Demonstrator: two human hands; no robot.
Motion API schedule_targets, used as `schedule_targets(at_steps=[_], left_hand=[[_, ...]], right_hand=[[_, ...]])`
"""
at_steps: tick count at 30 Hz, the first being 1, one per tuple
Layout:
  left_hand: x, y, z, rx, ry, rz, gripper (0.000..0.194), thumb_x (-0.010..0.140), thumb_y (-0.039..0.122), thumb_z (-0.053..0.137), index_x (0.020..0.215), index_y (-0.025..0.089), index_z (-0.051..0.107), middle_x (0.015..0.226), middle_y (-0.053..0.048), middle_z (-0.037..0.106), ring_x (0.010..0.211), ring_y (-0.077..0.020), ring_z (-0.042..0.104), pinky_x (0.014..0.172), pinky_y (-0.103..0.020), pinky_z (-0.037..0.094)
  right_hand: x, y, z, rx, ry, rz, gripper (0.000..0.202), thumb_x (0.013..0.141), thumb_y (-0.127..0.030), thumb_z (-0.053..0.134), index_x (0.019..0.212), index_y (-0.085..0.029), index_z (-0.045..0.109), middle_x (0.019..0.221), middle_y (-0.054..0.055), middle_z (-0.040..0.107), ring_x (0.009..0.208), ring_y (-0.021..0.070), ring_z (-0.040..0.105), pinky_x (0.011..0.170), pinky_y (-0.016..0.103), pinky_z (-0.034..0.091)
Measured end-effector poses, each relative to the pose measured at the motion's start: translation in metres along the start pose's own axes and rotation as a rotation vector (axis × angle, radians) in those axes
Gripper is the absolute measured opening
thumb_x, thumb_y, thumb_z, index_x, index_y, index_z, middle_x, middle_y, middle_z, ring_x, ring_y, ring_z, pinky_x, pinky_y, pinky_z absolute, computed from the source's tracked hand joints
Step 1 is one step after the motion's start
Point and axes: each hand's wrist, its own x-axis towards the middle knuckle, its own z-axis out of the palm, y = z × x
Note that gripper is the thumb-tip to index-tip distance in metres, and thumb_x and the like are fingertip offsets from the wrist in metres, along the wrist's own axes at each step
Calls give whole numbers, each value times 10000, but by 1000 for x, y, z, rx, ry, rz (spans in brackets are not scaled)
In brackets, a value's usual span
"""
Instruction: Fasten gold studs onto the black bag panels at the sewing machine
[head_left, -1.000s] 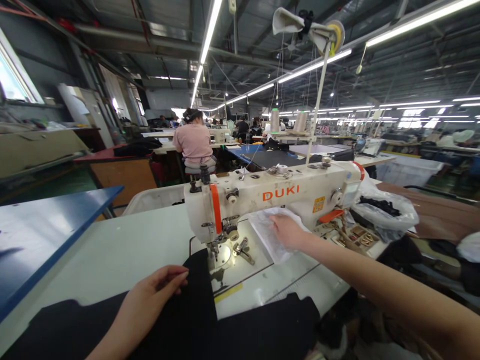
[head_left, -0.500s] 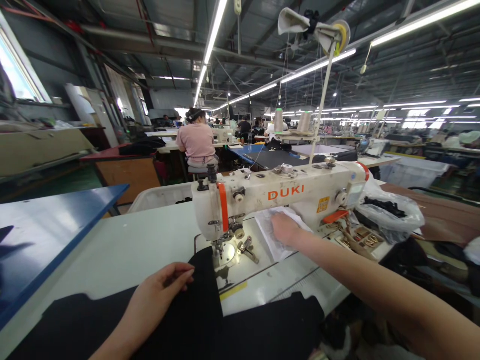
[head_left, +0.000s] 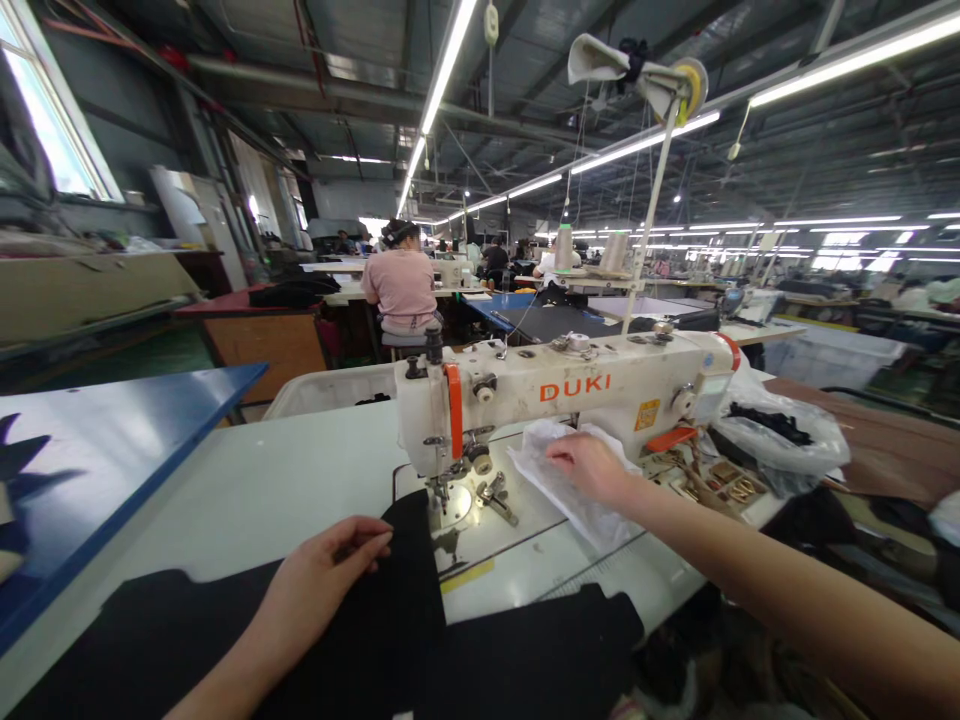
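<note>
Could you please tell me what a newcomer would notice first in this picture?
Most likely the long white sewing machine with orange DUKI lettering, near the centre. Next, perhaps, the flat black fabric spread across the foreground, under the left hand, and the crumpled thin white sheet partly beneath the machine, with the right hand at it.

Plain black fabric [head_left: 409, 560], whitish sheet [head_left: 600, 520], off-white sewing machine [head_left: 514, 372] with orange lettering [head_left: 575, 387]

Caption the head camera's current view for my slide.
At a DUKI sewing machine, the left hand is over black fabric, the right hand at a crumpled white sheet.
</note>
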Motion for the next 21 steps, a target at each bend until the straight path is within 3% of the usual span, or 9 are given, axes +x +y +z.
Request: schedule_targets(at_steps=[4,12,17,21], left_hand=[[2,-8,0,-13,6,16,399,621,534,623,855,214,676,734,-19,721,701,-241,660,723,-328,482],[6,-13,0,-1,-2,9,387,609,522,636,853,225,685,775,-21,732,755,-255,668,755,-330,471],[2,-5,0,11,12,-2,363,589,518,645,806,232,691,744,-14,729,747,-257,662,741,-322,463],[-2,1,1,6,-3,-13,335,603,509,628,776,228,685,720,-7,718,735,-243,653,714,-302,454]], right_hand=[[-15,1,-1,261,78,53,171,800,-194,576,909,-175,706,875,36,722,777,184,662,711,282,508],[-36,-11,-5,700,132,25,174,734,-302,651,853,-194,716,849,34,717,769,185,656,724,310,524],[-48,-20,-5,893,78,41,196,683,-362,719,794,-201,717,796,24,698,752,176,632,722,310,501],[-61,-18,15,1013,-78,109,240,653,-391,743,777,-190,704,731,20,683,702,165,621,703,311,488]])
